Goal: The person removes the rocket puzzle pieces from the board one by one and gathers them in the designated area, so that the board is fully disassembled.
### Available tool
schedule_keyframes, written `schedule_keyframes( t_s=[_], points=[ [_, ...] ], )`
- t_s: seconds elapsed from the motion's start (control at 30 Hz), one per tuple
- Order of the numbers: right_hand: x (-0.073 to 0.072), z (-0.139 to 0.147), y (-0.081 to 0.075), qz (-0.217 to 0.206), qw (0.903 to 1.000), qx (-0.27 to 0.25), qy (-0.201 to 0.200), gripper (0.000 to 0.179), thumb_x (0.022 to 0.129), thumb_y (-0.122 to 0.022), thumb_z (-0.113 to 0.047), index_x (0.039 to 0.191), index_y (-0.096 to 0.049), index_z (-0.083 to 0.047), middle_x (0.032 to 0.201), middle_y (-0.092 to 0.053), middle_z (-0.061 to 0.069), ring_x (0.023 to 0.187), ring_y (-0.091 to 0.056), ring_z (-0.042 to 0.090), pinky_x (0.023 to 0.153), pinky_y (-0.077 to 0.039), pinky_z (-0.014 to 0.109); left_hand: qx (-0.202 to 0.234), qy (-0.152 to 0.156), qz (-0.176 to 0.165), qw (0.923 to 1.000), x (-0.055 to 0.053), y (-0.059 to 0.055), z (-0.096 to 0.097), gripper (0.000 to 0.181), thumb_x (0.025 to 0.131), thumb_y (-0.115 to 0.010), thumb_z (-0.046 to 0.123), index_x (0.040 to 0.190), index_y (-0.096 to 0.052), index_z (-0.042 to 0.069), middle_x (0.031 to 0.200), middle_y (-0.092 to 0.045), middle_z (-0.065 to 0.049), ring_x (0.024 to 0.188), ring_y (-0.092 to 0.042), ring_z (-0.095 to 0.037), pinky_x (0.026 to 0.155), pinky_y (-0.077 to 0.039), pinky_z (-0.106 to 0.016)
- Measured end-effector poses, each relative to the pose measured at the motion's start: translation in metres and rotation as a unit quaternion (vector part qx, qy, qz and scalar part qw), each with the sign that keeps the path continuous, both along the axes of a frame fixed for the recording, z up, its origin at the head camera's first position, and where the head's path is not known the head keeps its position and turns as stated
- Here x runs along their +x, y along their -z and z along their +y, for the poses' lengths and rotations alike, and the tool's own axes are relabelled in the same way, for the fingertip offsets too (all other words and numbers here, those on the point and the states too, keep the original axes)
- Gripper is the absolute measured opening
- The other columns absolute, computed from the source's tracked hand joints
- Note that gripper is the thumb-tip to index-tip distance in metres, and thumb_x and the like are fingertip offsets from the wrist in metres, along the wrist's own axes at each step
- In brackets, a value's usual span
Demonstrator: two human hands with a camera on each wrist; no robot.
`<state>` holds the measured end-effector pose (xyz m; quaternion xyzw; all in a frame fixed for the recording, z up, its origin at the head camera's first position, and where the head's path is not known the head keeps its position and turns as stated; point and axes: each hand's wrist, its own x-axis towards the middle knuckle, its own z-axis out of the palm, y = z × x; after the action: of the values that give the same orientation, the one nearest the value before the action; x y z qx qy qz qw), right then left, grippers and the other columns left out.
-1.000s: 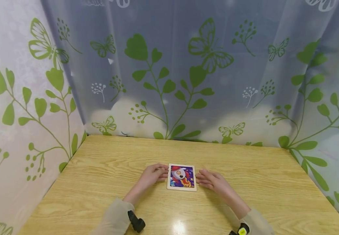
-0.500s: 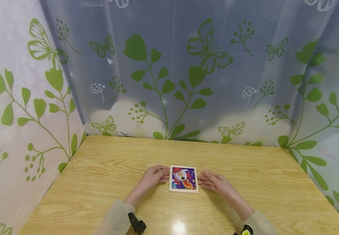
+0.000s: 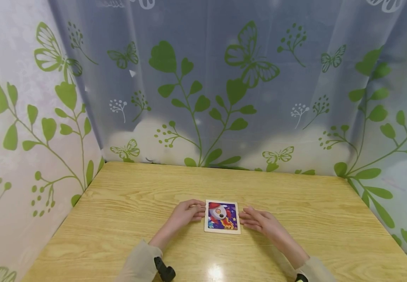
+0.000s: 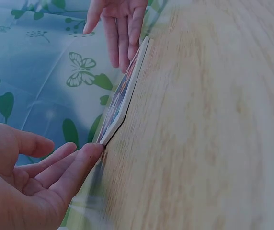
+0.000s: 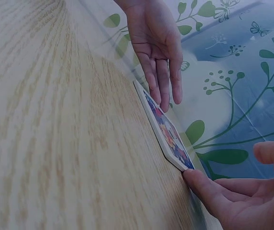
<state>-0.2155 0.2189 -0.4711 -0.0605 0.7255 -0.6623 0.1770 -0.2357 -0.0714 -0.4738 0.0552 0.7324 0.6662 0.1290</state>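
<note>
A square picture board (image 3: 222,216) lay flat on the wood-grain tabletop (image 3: 136,196), its pale border framing a purple scene with a white and red rocket, orange flame and stars. A person's two hands flanked it, palms turned inward toward the board.

The left hand (image 3: 186,213) was at the board's left side. Its fingers (image 4: 62,167) reached out long, nearly straight and slightly bent, and a fingertip touched the board's left edge. The thumb (image 4: 36,143) stood apart from them, leaving the hand wide. The left forearm (image 3: 159,237) slanted up to the board from its near left, coming out of a beige left sleeve (image 3: 138,260). A black device (image 3: 164,269) sat at that cuff, to the near left of the board.

The right hand (image 3: 263,221) mirrored this at the board's right side: fingers stretched toward the board, one tip meeting its right edge, the thumb raised clear so that the hand was wide as well. The right forearm (image 3: 291,248) angled in from the board's near right, out of a beige right sleeve (image 3: 316,270).

Beyond the board hung a blue-grey curtain (image 3: 207,78) printed with green leaves and butterflies.
</note>
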Motion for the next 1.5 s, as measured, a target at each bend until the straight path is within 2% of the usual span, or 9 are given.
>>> schedule_keyframes(
  t_s=[0.37, 0.9, 1.5],
  points=[
    [0.008, 0.003, -0.002, 0.005, 0.9999, -0.001, -0.015, 0.063, 0.112, -0.038, -0.032, 0.145, -0.033, 0.021, 0.145, -0.047, 0.034, 0.127, -0.06, 0.035, 0.104, -0.051, 0.031, 0.012, 0.006, 0.003, 0.9999, 0.003, 0.006, 0.0, 0.031, 0.105, -0.05, 0.005, 0.127, -0.06, -0.014, 0.119, -0.068, -0.029, 0.103, -0.072, -0.03, 0.085, -0.061, -0.033],
    [0.016, 0.008, -0.002, -0.004, 0.9996, 0.002, -0.027, 0.068, 0.111, -0.038, -0.037, 0.147, -0.03, 0.021, 0.147, -0.046, 0.034, 0.13, -0.058, 0.035, 0.105, -0.05, 0.03, 0.012, 0.017, 0.004, 0.9998, 0.013, 0.005, 0.001, 0.032, 0.106, -0.049, 0.005, 0.128, -0.059, -0.015, 0.121, -0.067, -0.03, 0.107, -0.071, -0.033, 0.087, -0.061, -0.034],
    [0.026, 0.012, -0.002, -0.013, 0.9994, 0.001, -0.033, 0.068, 0.111, -0.039, -0.038, 0.148, -0.031, 0.019, 0.146, -0.048, 0.032, 0.128, -0.06, 0.032, 0.105, -0.05, 0.03, 0.014, 0.015, -0.001, 0.9998, 0.024, 0.004, 0.001, 0.032, 0.105, -0.052, 0.007, 0.127, -0.059, -0.014, 0.117, -0.069, -0.028, 0.102, -0.072, -0.03, 0.085, -0.061, -0.034]
  ],
)
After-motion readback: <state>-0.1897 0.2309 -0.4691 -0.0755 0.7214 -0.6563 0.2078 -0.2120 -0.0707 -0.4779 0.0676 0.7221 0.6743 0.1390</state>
